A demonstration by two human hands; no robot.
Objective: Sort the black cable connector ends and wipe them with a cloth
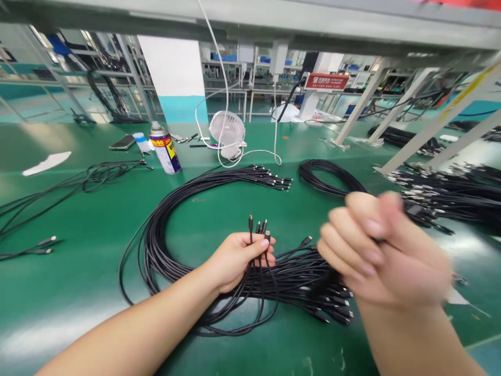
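My left hand [242,256] had a few black cable ends [251,224] gripped, plugs pointing up, over the large cable bundle.
I pinched them between thumb and fingers, their leads hanging down across the lower arm of the bundle [154,235], which lay in a wide C on the green table [97,219], plugs at both its ends. My right hand [385,250] was raised near the bundle's lower plug end, fingers curled into a fist; it was blurred, and I could not tell whether anything was inside. Beyond the C stood a spray can [168,151] and a small white fan [227,130]; past my right hand lay a smaller cable coil [319,183] and, farther right, a heap of plugged cables [465,196].
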